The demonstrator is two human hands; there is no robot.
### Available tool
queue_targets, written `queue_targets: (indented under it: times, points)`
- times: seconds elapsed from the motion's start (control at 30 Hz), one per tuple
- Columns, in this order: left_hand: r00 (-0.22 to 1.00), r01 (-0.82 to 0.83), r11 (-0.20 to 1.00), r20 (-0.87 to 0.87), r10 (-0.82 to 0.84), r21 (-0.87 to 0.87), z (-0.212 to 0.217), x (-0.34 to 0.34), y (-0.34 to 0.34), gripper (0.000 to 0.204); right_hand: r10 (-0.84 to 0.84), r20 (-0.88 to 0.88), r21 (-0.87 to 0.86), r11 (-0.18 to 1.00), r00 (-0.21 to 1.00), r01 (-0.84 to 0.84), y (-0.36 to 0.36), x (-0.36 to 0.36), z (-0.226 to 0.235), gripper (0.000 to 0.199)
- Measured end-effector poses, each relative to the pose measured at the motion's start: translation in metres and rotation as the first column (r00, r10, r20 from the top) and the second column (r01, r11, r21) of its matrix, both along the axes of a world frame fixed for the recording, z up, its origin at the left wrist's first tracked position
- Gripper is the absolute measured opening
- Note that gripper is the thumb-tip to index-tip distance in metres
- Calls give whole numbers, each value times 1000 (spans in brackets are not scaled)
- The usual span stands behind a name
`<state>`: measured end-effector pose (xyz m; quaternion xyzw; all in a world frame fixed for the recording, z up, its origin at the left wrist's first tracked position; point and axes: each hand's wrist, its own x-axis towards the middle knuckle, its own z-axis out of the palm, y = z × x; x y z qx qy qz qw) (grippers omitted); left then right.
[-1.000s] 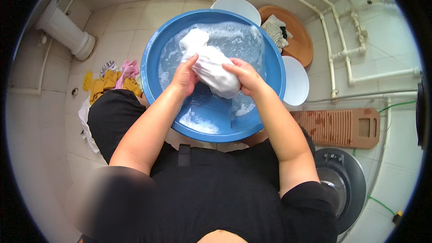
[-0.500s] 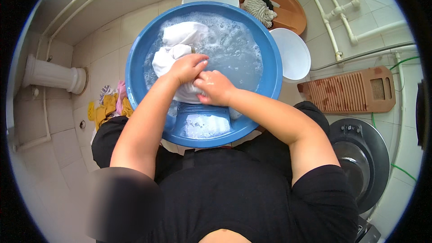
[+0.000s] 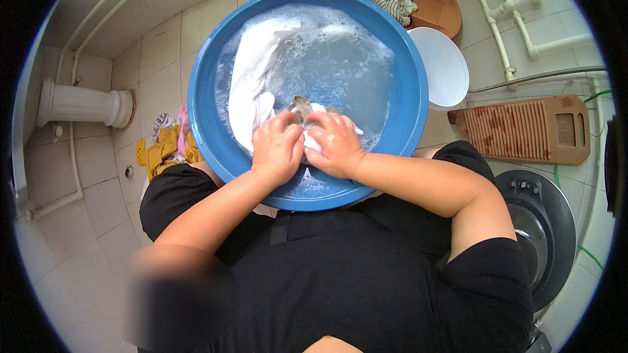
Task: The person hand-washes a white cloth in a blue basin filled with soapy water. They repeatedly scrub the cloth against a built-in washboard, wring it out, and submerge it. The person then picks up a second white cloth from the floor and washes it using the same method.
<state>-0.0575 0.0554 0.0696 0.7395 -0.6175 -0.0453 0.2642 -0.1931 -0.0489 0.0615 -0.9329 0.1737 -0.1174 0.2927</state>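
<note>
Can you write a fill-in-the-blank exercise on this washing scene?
1. Both hands, left hand and right hand, grip a white cloth in a basin coloured ____.
2. The water in the basin is covered with ____.
3. The ribbed washboard lies on the person's ____ side.
4. The yellow clothes lie on the ____, outside the basin.

Missing words: blue; foam; right; floor

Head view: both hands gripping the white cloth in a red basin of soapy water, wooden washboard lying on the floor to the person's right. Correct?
Not quite: the basin is blue, not red. The rest holds in the head view: the left hand and right hand both grip the white cloth in soapy water, and the wooden washboard lies on the floor to the person's right.
</note>
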Motion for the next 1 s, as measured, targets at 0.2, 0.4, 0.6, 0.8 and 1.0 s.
queue_targets:
  times: [0.2,0.4,0.6,0.8,1.0]
  points:
    - [973,-221,975,-70,220,-12,-47,45,-51,14,-81,-392,162,975,917,155,-43,68,-16,38]
    - [931,-63,947,-322,169,315,-47,50,-47,18,-395,-233,-56,918,889,393,-41,64,-24,40]
    - [979,201,979,7,-201,23,-12,13,-4,23,153,60,-72,986,986,-148,-12,11,-6,24]
    - [972,-222,953,-32,234,205,-39,37,-59,16,-340,-420,133,894,842,428,-45,71,-24,30]
    - [959,-136,967,-214,183,218,-29,23,-35,17,-376,-271,160,890,886,426,-36,45,-14,26]
